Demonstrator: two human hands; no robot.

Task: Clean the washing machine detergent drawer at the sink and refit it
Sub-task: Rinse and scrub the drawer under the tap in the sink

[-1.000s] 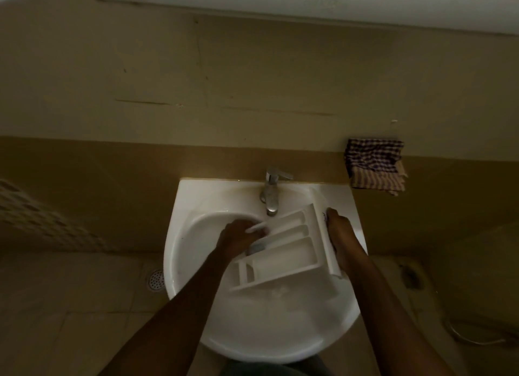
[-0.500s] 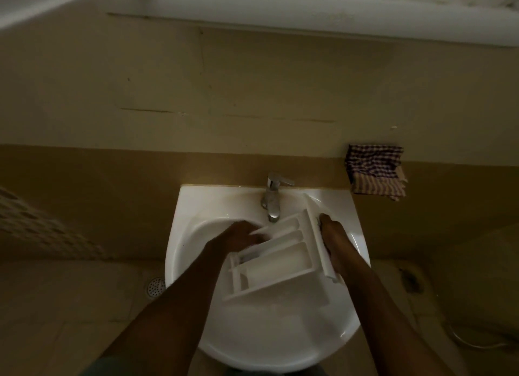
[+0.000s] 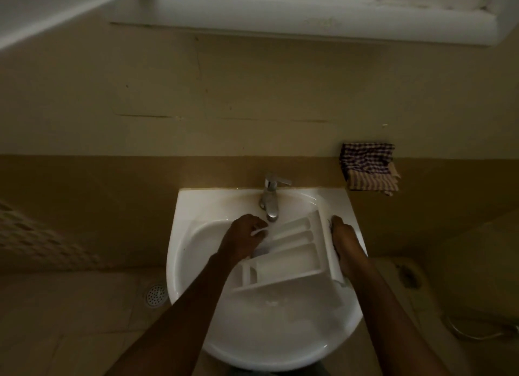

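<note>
White sink (image 3: 191, 207), tan wall (image 3: 252, 95) (dim), checked cloth (image 3: 368, 165)

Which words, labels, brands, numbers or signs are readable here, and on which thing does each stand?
No text can be read.
Detergent drawer: dark marks on its front panel beside the right hand, too small to read.
Tap, sink, checked cloth: no lettering visible.
White item in the left hand: no marks visible.
</note>
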